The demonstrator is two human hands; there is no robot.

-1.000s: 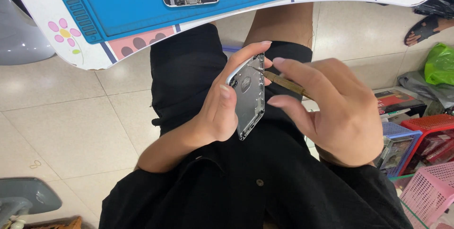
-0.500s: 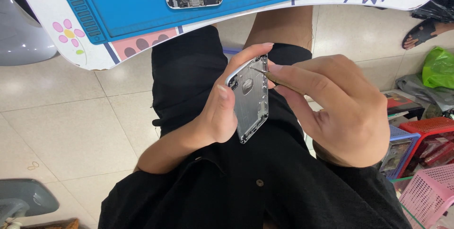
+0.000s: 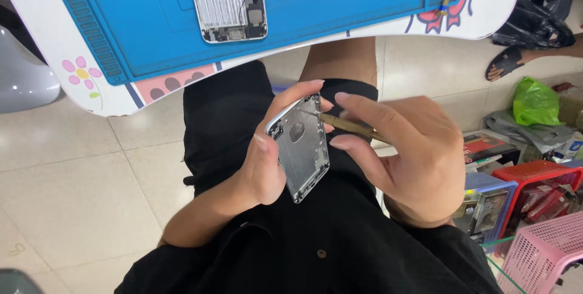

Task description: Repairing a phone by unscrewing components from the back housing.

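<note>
The picture is bright, like daytime. The light is soft and even, so there are no dark, sharp shadows. The pale floor tiles [image 3: 73, 166] shine a little. The blue mat [image 3: 152, 20] looks clean and clear. The silver phone shell [image 3: 302, 148] has a soft shine but no strong glare. The black clothes [image 3: 303, 245] are so dark that the folds are hard to see. The right hand [image 3: 413, 160] is a tiny bit blurry at the fingers. The table edge [image 3: 121, 109] looks bent near the top of the picture.
</note>
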